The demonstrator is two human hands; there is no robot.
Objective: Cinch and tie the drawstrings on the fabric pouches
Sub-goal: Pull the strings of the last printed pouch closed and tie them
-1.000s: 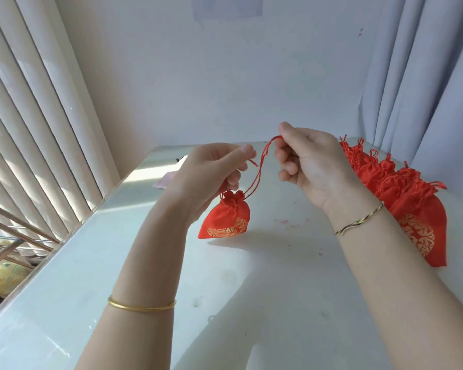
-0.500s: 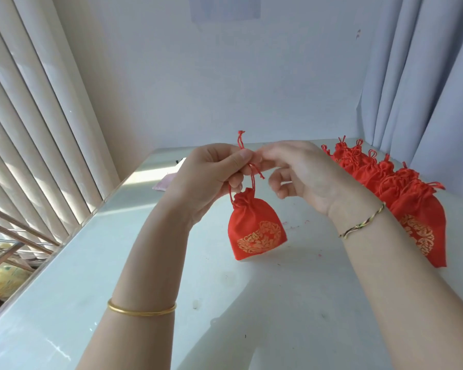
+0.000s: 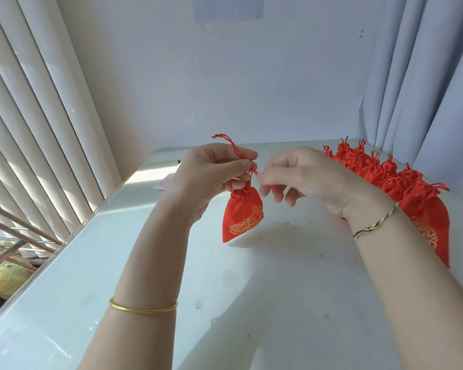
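Note:
A small red pouch (image 3: 242, 214) with a gold pattern hangs in the air above the white table (image 3: 251, 289), its neck gathered shut. My left hand (image 3: 211, 172) pinches the red drawstring (image 3: 231, 145) just above the neck, and a loose end of the string sticks up over my knuckles. My right hand (image 3: 300, 174) is close beside it on the right, fingers curled, pinching the other bit of string at the pouch's neck. The knot itself is hidden between my fingers.
A row of several red pouches (image 3: 385, 180) with tied tops lies along the table's right side, by the grey curtain (image 3: 425, 76). Vertical blinds (image 3: 38, 116) line the left edge. A pale pink item (image 3: 167, 181) lies at the back left. Red lint specks dot the table.
My right hand came in from holding the string stretched out to meet my left hand at the pouch's neck. The pouch has swung and turned under my fingers.

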